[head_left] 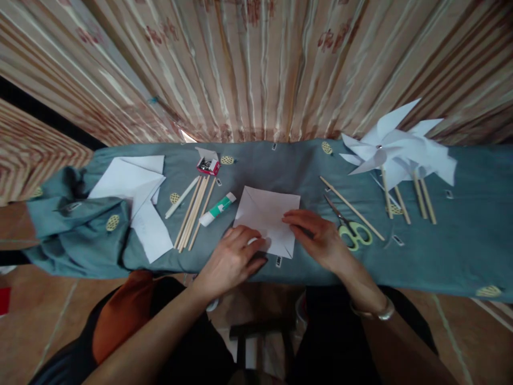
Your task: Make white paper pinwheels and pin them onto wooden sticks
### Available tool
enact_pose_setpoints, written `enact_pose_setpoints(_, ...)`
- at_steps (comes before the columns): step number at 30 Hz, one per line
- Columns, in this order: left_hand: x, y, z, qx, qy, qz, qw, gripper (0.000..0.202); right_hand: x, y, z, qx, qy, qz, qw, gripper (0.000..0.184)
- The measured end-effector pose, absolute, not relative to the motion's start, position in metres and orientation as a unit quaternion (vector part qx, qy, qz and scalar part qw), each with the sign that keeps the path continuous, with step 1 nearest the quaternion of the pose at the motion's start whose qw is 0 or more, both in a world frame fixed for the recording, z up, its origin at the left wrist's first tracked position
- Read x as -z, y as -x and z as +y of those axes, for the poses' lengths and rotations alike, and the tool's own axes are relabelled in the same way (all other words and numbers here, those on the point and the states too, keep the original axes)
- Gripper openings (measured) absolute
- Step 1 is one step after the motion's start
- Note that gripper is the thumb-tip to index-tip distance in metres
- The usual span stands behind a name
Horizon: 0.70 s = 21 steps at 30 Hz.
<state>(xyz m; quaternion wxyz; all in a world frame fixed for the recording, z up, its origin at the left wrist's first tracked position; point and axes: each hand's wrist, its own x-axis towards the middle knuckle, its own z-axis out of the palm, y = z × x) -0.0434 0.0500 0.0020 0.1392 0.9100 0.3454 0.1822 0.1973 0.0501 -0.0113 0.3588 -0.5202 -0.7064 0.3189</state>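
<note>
A white square sheet of paper (267, 214) with fold creases lies on the blue-grey cloth (441, 240) in front of me. My left hand (232, 259) rests on its near left corner, fingers curled and pressing down. On the paper's near right part lies my right hand (318, 238), fingers stretched flat across the sheet. Green-handled scissors (352, 232) lie just right of my right hand. A glue stick (217, 209) lies left of the paper.
Several wooden sticks (194, 214) and a white pen (182, 197) lie to the left, near a small red box of pins (208, 164) and loose white sheets (132, 184). Finished white paper pinwheels (395, 152) on sticks lie at the right. A striped curtain (256, 64) hangs behind.
</note>
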Motion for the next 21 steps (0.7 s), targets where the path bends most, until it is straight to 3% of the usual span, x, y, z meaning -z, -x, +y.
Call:
enact_pose_setpoints(10,0.013,0.033,0.047,-0.174,-0.930,0.314,0.083,0.015,0.018,-0.195,0.040,-0.298,0.503,-0.752,0.306,0.034)
enact_pose_setpoints(21,0.012,0.037,0.045,-0.175,-0.926,0.314,0.114,0.018,0.011,-0.201,0.039,-0.366,0.517,-0.730,0.257,0.031)
